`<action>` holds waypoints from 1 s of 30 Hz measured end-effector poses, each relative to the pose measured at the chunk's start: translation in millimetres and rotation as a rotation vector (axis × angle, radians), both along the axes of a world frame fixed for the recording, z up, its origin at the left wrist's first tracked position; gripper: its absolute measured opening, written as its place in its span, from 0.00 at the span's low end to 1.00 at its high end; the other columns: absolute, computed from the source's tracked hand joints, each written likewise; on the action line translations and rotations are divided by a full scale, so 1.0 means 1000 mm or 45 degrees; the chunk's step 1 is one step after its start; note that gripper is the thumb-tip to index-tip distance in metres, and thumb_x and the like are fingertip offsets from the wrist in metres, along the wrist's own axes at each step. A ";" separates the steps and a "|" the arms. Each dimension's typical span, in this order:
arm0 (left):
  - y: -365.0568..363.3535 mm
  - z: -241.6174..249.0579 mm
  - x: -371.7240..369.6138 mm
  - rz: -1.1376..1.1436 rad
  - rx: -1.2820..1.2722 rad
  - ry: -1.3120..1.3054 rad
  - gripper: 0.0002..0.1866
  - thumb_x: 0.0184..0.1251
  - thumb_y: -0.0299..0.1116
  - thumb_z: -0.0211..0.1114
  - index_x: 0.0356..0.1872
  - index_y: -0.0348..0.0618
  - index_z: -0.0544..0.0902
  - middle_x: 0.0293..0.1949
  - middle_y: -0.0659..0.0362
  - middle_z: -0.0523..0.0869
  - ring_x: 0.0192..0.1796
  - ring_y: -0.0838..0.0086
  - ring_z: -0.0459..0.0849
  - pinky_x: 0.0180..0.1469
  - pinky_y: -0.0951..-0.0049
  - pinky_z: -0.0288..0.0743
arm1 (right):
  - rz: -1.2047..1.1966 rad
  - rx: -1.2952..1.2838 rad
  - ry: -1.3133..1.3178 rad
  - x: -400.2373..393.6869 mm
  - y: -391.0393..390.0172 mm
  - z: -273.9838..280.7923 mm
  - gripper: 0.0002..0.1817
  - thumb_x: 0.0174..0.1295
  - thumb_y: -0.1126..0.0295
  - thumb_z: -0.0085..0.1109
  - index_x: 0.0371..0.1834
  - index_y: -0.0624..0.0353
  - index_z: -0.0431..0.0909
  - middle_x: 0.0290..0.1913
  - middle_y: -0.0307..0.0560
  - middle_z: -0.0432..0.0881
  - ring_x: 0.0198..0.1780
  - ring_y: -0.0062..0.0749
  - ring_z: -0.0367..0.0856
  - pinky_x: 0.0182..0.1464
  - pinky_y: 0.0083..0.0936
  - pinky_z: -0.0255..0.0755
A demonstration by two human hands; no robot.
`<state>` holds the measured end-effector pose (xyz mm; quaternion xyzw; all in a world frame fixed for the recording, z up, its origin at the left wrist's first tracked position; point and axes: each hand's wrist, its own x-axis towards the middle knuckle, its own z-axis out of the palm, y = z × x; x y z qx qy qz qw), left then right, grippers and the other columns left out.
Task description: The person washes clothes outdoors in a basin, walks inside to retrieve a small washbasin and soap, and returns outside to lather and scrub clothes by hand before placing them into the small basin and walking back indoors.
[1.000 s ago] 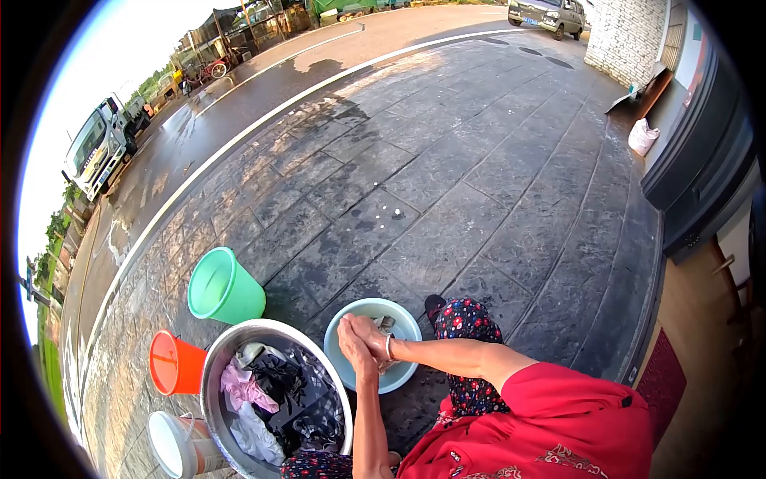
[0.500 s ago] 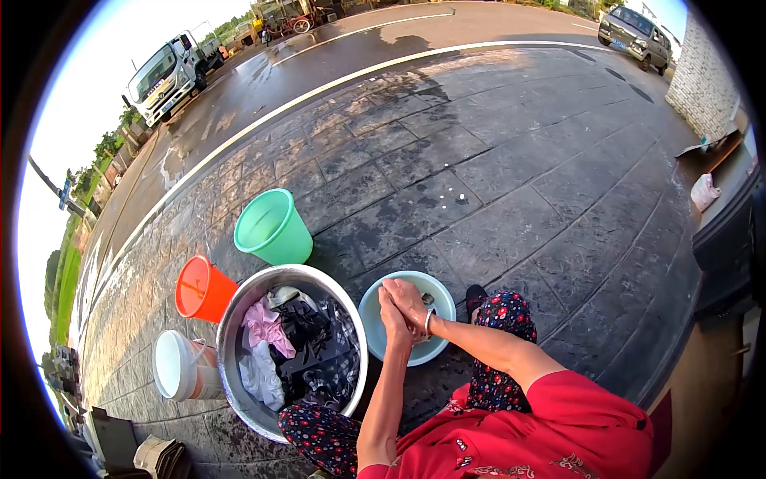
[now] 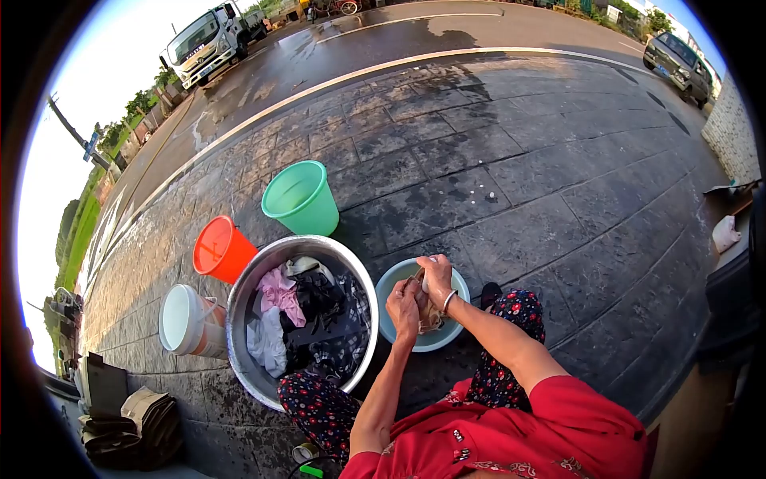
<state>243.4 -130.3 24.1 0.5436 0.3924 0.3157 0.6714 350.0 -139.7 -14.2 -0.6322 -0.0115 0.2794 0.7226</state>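
Left hand [image 3: 404, 305] and right hand [image 3: 437, 275] both close their fingers around 1 wet cloth [image 3: 428, 307], held between them above the blue basin [image 3: 396, 279], beside the metal tub [image 3: 263, 271].

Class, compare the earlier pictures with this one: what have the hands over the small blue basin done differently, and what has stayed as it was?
The left hand and right hand, pressed together earlier, have drawn apart and now stretch a brownish cloth between them above the blue basin. The metal tub of laundry and the green bucket stand as before.
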 end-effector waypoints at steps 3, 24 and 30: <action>-0.007 -0.003 0.005 -0.053 -0.080 -0.109 0.12 0.63 0.33 0.57 0.41 0.35 0.80 0.26 0.63 0.79 0.31 0.83 0.73 0.34 0.81 0.69 | 0.073 0.128 0.239 -0.003 -0.001 0.003 0.09 0.52 0.66 0.57 0.26 0.60 0.71 0.25 0.42 0.74 0.27 0.24 0.71 0.30 0.23 0.66; 0.059 -0.022 -0.022 0.046 0.167 0.195 0.10 0.53 0.29 0.53 0.35 0.34 0.74 0.31 0.53 0.78 0.35 0.71 0.77 0.41 0.73 0.71 | 0.864 0.202 0.458 -0.015 -0.002 -0.015 0.10 0.56 0.78 0.58 0.41 0.62 0.71 0.35 0.42 0.77 0.36 0.26 0.78 0.38 0.21 0.74; 0.054 -0.040 -0.043 -0.172 0.042 0.002 0.13 0.49 0.25 0.57 0.38 0.35 0.74 0.35 0.55 0.77 0.39 0.74 0.75 0.42 0.76 0.70 | 0.771 0.031 0.094 -0.013 0.001 -0.005 0.17 0.48 0.85 0.56 0.43 0.64 0.70 0.34 0.46 0.78 0.33 0.29 0.79 0.36 0.21 0.74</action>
